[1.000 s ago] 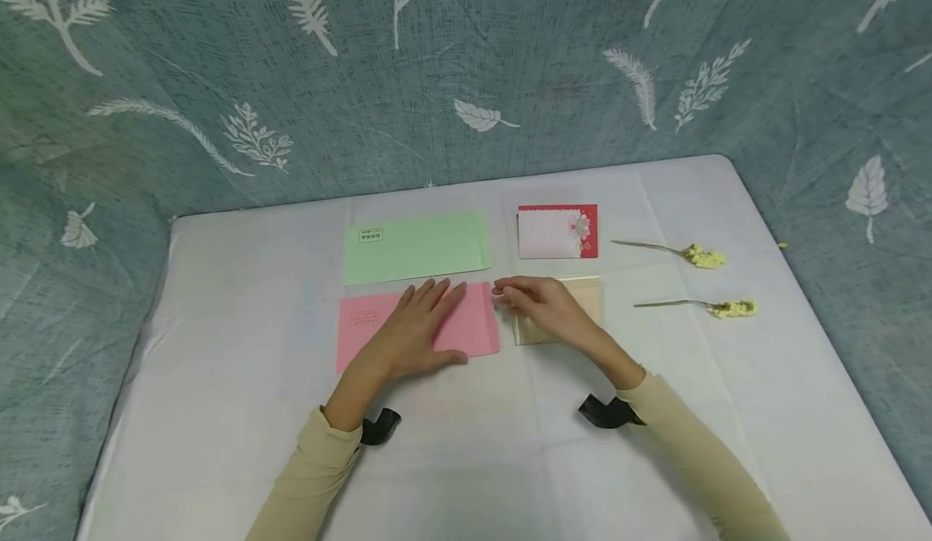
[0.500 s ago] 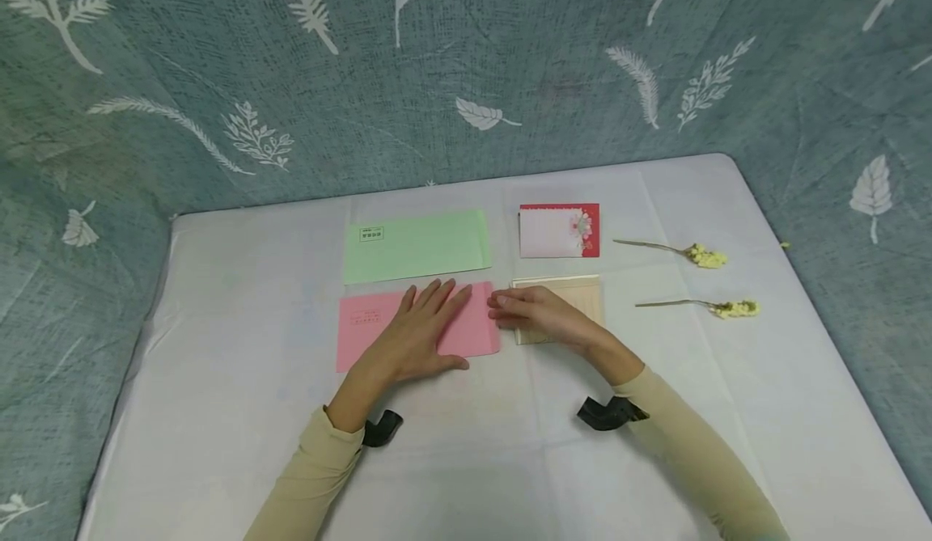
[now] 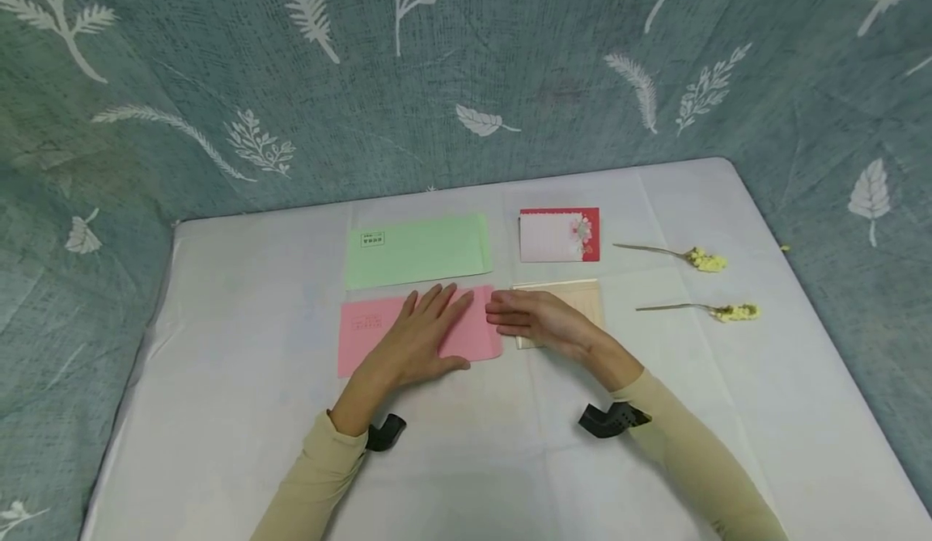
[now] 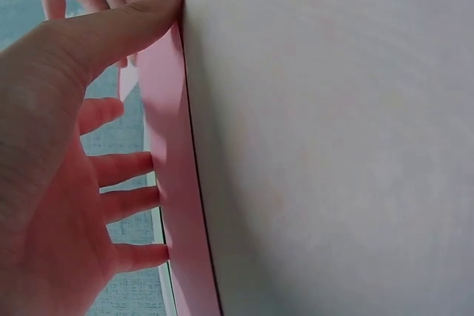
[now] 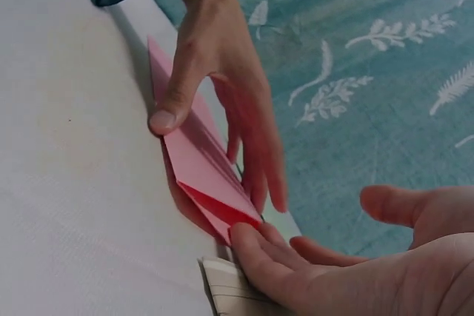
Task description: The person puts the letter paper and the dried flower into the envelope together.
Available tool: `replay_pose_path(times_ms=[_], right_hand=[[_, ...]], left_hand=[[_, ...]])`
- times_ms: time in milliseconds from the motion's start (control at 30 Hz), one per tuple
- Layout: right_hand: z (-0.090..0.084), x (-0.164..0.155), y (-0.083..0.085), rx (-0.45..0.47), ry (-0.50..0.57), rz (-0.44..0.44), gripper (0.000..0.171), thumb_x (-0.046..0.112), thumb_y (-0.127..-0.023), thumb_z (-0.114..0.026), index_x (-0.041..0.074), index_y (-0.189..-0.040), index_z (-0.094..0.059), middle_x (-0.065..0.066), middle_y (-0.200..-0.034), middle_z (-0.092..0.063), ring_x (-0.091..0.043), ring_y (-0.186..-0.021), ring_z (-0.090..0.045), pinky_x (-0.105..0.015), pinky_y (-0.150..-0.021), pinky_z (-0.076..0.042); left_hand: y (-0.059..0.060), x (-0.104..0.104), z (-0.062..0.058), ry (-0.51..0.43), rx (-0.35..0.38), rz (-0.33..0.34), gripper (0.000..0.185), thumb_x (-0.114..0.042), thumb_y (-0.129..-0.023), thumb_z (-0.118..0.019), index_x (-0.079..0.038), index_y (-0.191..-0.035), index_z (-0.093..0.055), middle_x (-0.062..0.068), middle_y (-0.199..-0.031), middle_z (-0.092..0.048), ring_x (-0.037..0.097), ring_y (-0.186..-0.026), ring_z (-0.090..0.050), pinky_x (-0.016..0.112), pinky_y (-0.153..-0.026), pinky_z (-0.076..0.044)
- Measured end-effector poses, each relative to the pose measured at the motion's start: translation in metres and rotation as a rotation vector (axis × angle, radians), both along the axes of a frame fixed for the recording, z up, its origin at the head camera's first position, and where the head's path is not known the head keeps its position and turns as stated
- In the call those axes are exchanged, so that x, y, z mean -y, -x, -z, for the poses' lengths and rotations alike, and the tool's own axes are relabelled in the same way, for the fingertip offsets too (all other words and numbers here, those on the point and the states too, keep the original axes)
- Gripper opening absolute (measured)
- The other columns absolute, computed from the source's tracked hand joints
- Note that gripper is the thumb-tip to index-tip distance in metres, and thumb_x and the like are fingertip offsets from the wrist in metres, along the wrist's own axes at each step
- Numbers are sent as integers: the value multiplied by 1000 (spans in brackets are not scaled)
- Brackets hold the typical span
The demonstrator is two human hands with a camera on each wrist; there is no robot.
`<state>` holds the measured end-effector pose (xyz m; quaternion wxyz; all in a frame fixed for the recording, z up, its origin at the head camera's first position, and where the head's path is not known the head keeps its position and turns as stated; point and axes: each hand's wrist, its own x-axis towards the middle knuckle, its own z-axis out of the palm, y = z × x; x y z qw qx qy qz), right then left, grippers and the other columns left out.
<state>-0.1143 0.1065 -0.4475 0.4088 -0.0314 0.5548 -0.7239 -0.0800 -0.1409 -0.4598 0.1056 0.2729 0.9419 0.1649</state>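
Your right hand (image 3: 542, 320) has dropped from hovering to the pink envelope (image 3: 379, 332) flap end, fingers (image 5: 255, 246) straight, lifting it. Left hand (image 3: 422, 335) stays flat, pinning it on the table (image 3: 240, 412).

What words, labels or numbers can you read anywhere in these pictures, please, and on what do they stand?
None can be read.
Green envelope: small dark printed box at its left end, too small to read.
Pink envelope: faint printed box, too blurred to read.
Red card: flower picture only.
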Motion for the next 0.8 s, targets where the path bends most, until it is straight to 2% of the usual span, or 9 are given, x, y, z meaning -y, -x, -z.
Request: replay_pose_path(times_ms=[167, 400, 667, 800], right_hand=[[-2, 2, 2, 38, 56, 4, 52, 18, -106, -40, -9, -148, -28, -28, -148, -38, -39, -135, -42, -45, -111, -35], [1, -1, -2, -8, 78, -23, 50, 17, -106, -38, -7, -149, -30, -27, -148, -39, -35, -132, -47, -44, -108, -38], [6, 3, -1, -30, 63, -26, 47, 19, -106, -39, -7, -146, -36, -24, -144, -47, -27, -120, -60, -42, -103, -44], [4, 4, -3, -43, 26, -26, 47, 19, -106, -38, -7, -146, -37, -24, -143, -47, -26, -117, -61, -40, -101, -47]], left_hand=[[2, 0, 1, -13, 7, -11, 99, -54, -79, -75, -17, -157, -26, 15, -160, -23, 35, -147, -18, 55, -118, -8], [1, -4, 3, 2, 30, -7, 109, -59, -73, -78, -18, -157, -22, 15, -161, -21, 33, -148, -16, 56, -118, -6], [1, -3, 2, -12, -29, -10, 106, -56, -72, -80, -16, -156, -28, 18, -153, -33, 31, -144, -26, 57, -117, -14], [3, -4, 2, -29, -65, 1, 102, -53, -74, -80, -15, -155, -31, 18, -150, -37, 30, -141, -31, 56, -116, -18]])
